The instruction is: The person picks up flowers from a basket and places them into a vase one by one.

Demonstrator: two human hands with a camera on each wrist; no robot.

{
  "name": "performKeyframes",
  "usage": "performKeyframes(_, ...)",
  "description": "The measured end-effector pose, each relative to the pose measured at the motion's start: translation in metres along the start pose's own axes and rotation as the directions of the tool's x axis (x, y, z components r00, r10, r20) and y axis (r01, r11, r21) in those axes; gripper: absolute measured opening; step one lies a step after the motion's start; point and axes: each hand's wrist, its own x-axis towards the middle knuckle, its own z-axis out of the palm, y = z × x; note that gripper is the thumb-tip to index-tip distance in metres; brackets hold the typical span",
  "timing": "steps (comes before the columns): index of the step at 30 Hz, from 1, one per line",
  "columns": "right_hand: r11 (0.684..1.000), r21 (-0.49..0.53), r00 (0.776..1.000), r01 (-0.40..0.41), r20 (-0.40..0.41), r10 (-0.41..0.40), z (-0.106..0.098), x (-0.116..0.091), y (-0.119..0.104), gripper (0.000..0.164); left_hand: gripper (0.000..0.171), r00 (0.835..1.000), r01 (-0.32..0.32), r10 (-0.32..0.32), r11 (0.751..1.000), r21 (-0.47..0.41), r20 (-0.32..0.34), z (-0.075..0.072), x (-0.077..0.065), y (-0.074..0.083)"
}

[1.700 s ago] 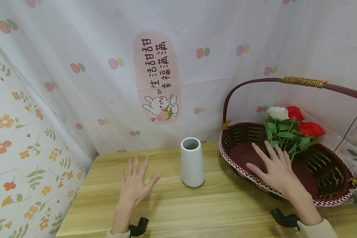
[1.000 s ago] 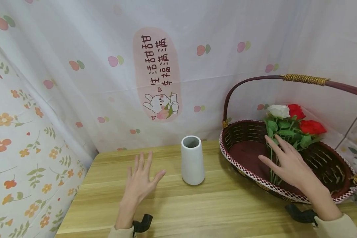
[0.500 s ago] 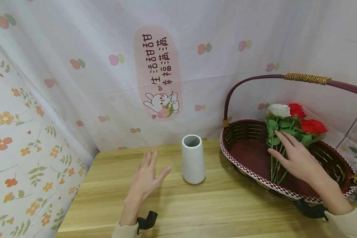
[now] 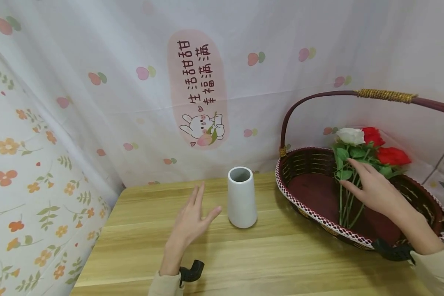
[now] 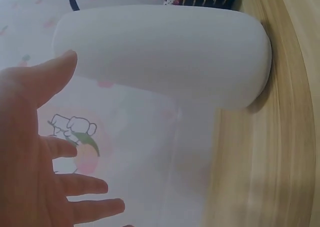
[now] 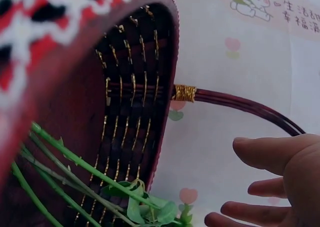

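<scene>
Here, roses (image 4: 358,153) lie just below the right hand (image 4: 378,192).

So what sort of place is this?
Probably a little curtained-off indoor nook, though I can't tell what building: there's a wood-look table, printed cloth hanging behind it, and a white vase near a basket holding roses.

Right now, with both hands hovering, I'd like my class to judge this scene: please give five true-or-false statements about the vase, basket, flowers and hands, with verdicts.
1. The white vase stands upright on the table. True.
2. The left hand grips the vase. False: the left hand is beside it, holding nothing.
3. The right hand is over the basket. True.
4. Every bloom is white. False: one white bloom and two red blooms show.
5. The basket's handle has gold wrapping. True.
</scene>
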Motion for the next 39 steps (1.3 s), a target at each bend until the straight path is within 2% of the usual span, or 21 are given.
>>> performKeyframes(5,1.000,0.019,1.000,0.023,0.013,-0.023,-0.005,0.009,0.007,0.070,0.097,1.000,-0.019,0.018,0.998,-0.060,-0.014,0.006,0.005,-0.002)
performKeyframes(11,0.998,0.059,0.999,0.031,0.006,-0.032,-0.001,0.014,0.016,0.061,0.101,0.999,-0.021,0.025,0.989,-0.144,0.030,0.013,0.008,0.000)
performKeyframes(18,0.991,0.117,0.998,-0.057,0.028,0.054,0.008,0.027,0.030,0.055,0.103,0.999,-0.010,0.018,0.985,-0.172,0.045,0.022,0.015,0.004)
performKeyframes(23,0.987,0.123,0.995,-0.101,0.004,0.102,0.013,0.034,0.039,0.050,0.104,0.998,-0.006,0.017,0.982,-0.187,0.061,0.025,0.019,0.007)
performKeyframes(27,0.984,0.118,0.991,-0.137,0.024,0.135,0.016,0.039,0.045,0.052,0.104,0.998,-0.018,0.032,0.975,-0.221,0.061,0.029,0.022,0.008)
performKeyframes(33,0.976,0.129,0.984,-0.175,0.061,0.169,0.021,0.042,0.051,0.054,0.104,0.996,-0.036,0.059,0.955,-0.294,0.069,0.034,0.025,0.007)
performKeyframes(39,0.969,0.162,0.980,-0.189,0.097,0.175,0.026,0.045,0.054,0.052,0.103,0.994,-0.052,0.080,0.945,-0.322,0.073,0.037,0.028,0.006)
